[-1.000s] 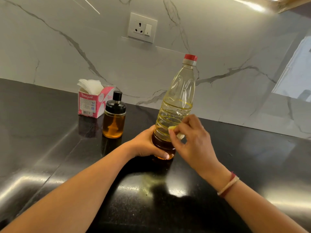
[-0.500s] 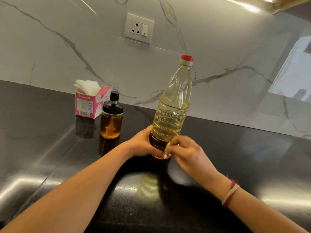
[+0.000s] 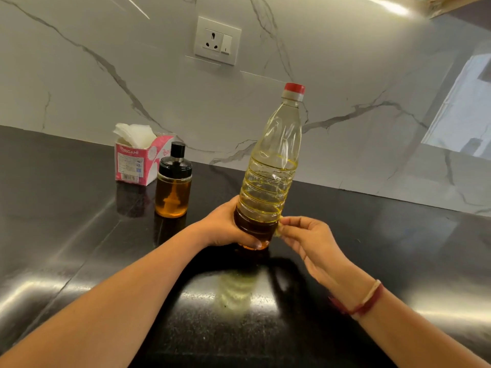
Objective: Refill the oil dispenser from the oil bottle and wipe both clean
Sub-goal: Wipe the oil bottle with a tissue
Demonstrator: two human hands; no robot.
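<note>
Head view: the clear plastic oil bottle (image 3: 268,181) with its red screw cap (image 3: 294,87) stands near the middle of the glossy black stone countertop (image 3: 79,235), leaning so the cap tips to the right, partly filled with yellow oil. The left hand (image 3: 225,227) grips the bottle's base from the left, fingers curled round it, as it did a second ago. The right hand (image 3: 308,237) pinches a small oil-yellowed tissue wad (image 3: 279,229) between thumb and fingertips against the bottle's lower right side. A second ago that hand was higher, on the front of the ribbed section, and half a second ago it was low on the front, so it has gone down and round to the right. A red-and-cream thread band (image 3: 369,298) circles the right wrist. To the left and farther back, the small glass oil dispenser (image 3: 174,187) with a black lid holds amber oil and has not moved. Just behind it stands the pink-and-white tissue box (image 3: 132,163), printed "ORIGAMI" with a barcode below; its fine print is unreadable. A white wall socket (image 3: 217,40) sits on the marble backsplash.
</note>
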